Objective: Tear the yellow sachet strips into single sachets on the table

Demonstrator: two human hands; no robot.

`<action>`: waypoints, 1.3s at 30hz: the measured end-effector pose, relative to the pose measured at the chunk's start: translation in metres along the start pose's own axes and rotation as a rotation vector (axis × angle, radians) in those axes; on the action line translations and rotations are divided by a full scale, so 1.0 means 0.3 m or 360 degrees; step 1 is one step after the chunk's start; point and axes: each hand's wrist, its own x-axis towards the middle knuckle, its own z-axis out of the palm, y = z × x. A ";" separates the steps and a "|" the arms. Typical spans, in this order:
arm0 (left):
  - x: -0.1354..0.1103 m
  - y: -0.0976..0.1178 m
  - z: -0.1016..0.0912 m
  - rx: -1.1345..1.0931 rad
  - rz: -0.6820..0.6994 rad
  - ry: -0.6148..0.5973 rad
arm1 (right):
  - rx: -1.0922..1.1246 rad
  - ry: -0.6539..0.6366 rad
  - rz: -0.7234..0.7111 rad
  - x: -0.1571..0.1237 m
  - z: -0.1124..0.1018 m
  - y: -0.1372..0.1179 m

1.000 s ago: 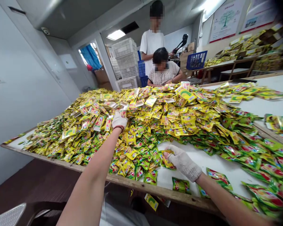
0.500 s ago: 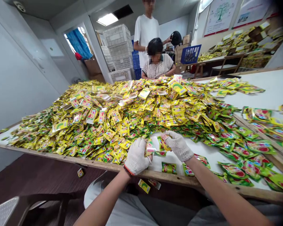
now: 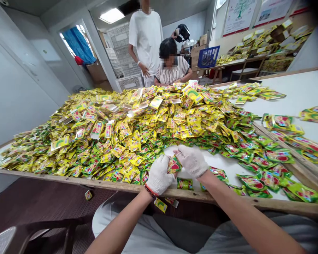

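My left hand (image 3: 160, 175), in a white knitted glove with bare fingertips, is closed around a small green and yellow snack packet (image 3: 174, 164). Close against that packet's right side is my right hand (image 3: 193, 161), gloved the same way and slightly blurred. Its fingers are pinched together; what lies between them, if anything, is hidden. Both hands are low over the table's near edge. Below them a green packet (image 3: 184, 183) lies flat on the white tabletop. Behind them rises a large heap of yellow and green packets (image 3: 137, 134).
A wooden rim (image 3: 108, 184) edges the table, and a wooden strip (image 3: 288, 155) crosses it at right among more packets. Across the heap sits a person in stripes (image 3: 172, 70), with a person in white (image 3: 145, 38) standing behind. A stool (image 3: 5, 240) is at lower left.
The packet my right hand held now shows no longer there; a green and yellow packet is in my left hand. My hands are closer together. The standing person's arm has lowered; the view has shifted.
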 end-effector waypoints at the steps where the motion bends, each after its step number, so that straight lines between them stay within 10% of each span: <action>1: 0.003 -0.004 0.006 0.0000 -0.0044 0.0045 | 0.0076 -0.0030 -0.0079 -0.001 0.004 0.002; 6: 0.006 -0.044 -0.014 0.0153 -0.0091 0.0132 | 0.0633 -0.0148 -0.0083 0.002 0.010 0.041; 23: -0.004 -0.046 -0.016 0.0166 0.0152 -0.0064 | 0.0532 -0.0490 -0.0268 0.009 -0.015 0.039; 39: -0.001 -0.051 -0.015 0.0014 -0.0015 0.0022 | 0.0927 -0.0228 0.0302 0.006 -0.034 0.020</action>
